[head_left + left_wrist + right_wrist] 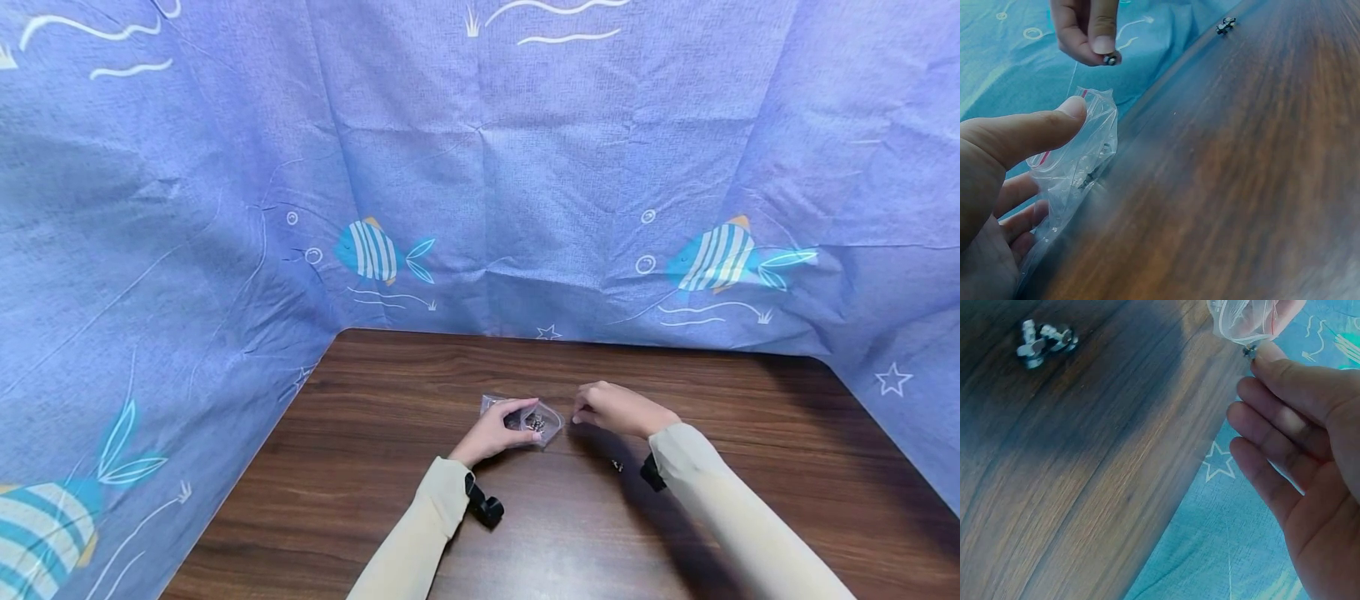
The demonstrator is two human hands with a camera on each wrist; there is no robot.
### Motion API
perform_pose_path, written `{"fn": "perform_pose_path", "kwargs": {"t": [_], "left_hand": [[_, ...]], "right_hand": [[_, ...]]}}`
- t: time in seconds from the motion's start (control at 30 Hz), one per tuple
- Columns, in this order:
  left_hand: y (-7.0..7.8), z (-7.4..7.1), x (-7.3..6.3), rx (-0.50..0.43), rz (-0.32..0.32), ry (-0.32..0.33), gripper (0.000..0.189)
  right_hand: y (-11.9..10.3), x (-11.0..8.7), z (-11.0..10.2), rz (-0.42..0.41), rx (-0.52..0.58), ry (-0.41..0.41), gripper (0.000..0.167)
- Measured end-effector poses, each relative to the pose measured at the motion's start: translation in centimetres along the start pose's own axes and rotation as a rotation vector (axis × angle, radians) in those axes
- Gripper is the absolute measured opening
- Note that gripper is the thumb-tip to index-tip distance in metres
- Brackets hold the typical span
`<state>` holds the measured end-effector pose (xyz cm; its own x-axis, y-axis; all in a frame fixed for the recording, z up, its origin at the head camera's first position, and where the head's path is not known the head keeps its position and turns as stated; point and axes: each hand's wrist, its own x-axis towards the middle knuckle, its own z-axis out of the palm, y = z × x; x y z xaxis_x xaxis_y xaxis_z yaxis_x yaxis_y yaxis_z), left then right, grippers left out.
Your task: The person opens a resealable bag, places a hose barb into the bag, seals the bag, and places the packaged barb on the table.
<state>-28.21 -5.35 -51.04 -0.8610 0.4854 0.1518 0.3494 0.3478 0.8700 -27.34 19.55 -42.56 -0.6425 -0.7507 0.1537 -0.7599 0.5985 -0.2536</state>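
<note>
A clear plastic zip bag (551, 421) with a red seal line lies on the table with its mouth spread toward the right. Small metal pieces (535, 423) show inside it. My left hand (497, 432) holds the bag between thumb and curled fingers; in the left wrist view, the thumb (1047, 131) lies along its mouth. Just right of the opening, my right hand (618, 408) pinches a small metal screw (1249, 352) between thumb and forefinger. The screw's far end is hidden by the fingertips.
A few more small metal screws (617, 465) lie together on the dark wooden table (360, 483), nearer than my right hand. A blue fish-print cloth (540, 208) hangs behind the table's far edge and along its left side. Each wrist wears a black strap mount (483, 504).
</note>
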Motion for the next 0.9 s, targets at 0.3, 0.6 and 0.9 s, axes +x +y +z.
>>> {"fn": "perform_pose_path", "kwargs": {"t": [0.3,0.6,0.9], "left_hand": [[2.0,-0.5,-0.7,0.002,0.004,-0.006,0.058],[0.4,0.0,-0.1,0.019,0.002,-0.008,0.059],[0.2,-0.2,-0.1,0.021,0.003,-0.007,0.060]], "right_hand": [[-0.6,1.2,0.1,0.028,-0.026,0.012,0.007],[-1.4,2.4,0.1,0.014,-0.020,0.008,0.006],[-1.6,3.1,0.6,0.006,-0.013,-0.014,0.006]]}}
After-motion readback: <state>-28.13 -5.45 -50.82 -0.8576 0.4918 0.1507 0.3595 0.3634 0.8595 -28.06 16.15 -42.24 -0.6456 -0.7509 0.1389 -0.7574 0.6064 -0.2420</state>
